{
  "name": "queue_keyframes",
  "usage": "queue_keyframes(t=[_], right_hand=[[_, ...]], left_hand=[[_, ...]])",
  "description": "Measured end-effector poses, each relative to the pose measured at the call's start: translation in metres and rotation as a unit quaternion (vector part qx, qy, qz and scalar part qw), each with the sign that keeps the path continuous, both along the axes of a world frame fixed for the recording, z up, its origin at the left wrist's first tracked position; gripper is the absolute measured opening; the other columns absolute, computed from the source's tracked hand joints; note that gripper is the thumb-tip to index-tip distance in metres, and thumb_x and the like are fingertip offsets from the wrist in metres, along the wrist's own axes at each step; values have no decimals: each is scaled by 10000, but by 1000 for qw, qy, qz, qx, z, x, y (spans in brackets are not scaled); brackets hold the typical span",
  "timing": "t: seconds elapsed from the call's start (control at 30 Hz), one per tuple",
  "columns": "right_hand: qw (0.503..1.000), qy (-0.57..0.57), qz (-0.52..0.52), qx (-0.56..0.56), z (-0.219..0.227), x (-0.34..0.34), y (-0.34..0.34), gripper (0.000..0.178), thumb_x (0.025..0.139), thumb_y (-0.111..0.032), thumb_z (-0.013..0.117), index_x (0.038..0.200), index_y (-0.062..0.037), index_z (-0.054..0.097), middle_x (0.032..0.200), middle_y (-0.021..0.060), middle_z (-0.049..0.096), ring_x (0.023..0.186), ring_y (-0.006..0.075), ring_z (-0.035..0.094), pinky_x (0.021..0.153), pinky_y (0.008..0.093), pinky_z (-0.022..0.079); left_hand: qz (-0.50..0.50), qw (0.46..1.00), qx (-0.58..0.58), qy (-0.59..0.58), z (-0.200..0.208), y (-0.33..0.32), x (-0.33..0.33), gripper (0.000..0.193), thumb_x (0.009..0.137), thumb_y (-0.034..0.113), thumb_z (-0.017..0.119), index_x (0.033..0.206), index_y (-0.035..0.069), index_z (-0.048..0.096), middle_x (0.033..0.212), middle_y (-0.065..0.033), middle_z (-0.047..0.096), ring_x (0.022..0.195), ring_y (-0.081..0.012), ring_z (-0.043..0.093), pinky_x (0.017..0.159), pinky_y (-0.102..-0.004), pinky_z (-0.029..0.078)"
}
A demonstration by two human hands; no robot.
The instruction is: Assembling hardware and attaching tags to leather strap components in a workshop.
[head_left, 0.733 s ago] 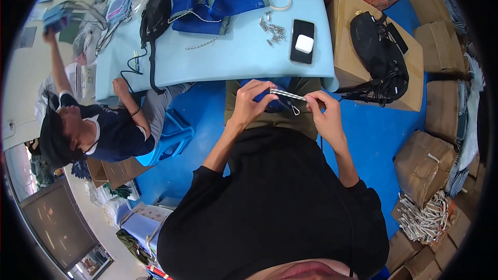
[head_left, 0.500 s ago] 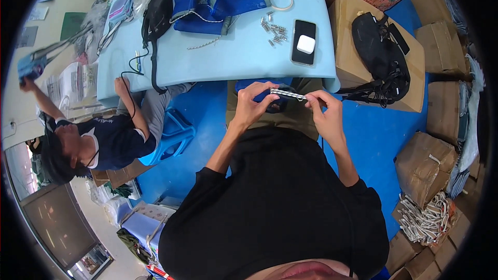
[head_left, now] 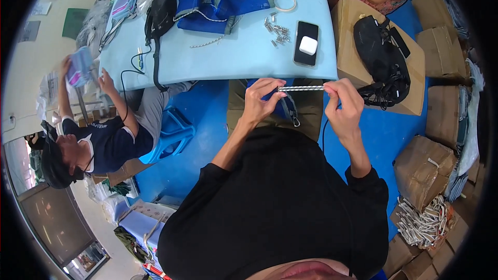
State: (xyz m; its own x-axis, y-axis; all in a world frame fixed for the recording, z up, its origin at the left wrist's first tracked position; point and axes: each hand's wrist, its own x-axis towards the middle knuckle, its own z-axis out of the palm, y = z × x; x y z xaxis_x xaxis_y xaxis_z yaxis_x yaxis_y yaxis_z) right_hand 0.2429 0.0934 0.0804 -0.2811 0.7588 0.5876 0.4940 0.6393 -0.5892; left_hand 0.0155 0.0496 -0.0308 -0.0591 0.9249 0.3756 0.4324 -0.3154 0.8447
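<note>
A black-and-white patterned cord (head_left: 302, 88) is stretched straight between my two hands, just off the table's near edge. My left hand (head_left: 261, 99) pinches its left end between thumb and fingers. At the other end, my right hand (head_left: 344, 105) closes its fingertips on the cord. Below, over my lap, hangs blue fabric (head_left: 283, 105), partly hidden by my left hand. A small metal clip (head_left: 296, 122) dangles near it.
The light-blue table (head_left: 249, 62) holds blue mesh pieces (head_left: 238, 2), small metal parts (head_left: 278, 33), a ring (head_left: 285, 2), a phone (head_left: 306, 52) and a black pouch (head_left: 160, 15). A black bag (head_left: 376, 46) lies on a carton at right. A co-worker (head_left: 104, 140) sits left.
My right hand has moved right, drawing the cord out longer and straight. The metal clip now shows hanging over my lap. At left, the co-worker has brought a bag closer with both hands raised.
</note>
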Motion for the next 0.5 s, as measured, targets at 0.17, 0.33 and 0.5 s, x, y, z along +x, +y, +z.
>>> queue_keyframes(t=[0.17, 0.33, 0.5], right_hand=[[997, 8, 13, -72, 3, -1, 15, 62, 888, 84, 688, 922, 32, 682, 806, 127, 637, 710, 296, 643, 641, 370, 501], [985, 4, 0, -173, -10, 2, 15, 26, 914, 36, 700, 932, 42, 682, 860, 137, 663, 793, 319, 651, 737, 394, 520], [993, -49, 10, -107, -21, 0, 16, 41, 913, 24, 693, 941, 48, 675, 908, 164, 659, 929, 351, 637, 820, 430, 511]], left_hand=[[32, 999, -36, -6, 6, 2, -7, 231, 839, 67, 816, 1061, 10, 784, 1060, -113, 791, 1003, -287, 741, 916, -362, 565], [68, 997, -30, 30, 9, 0, -19, 281, 792, 130, 867, 1045, 29, 801, 1034, -128, 787, 966, -298, 720, 868, -382, 573], [94, 994, -6, 63, 9, -4, -25, 301, 759, 127, 886, 1036, 39, 808, 1032, -115, 790, 965, -301, 694, 863, -389, 568]])
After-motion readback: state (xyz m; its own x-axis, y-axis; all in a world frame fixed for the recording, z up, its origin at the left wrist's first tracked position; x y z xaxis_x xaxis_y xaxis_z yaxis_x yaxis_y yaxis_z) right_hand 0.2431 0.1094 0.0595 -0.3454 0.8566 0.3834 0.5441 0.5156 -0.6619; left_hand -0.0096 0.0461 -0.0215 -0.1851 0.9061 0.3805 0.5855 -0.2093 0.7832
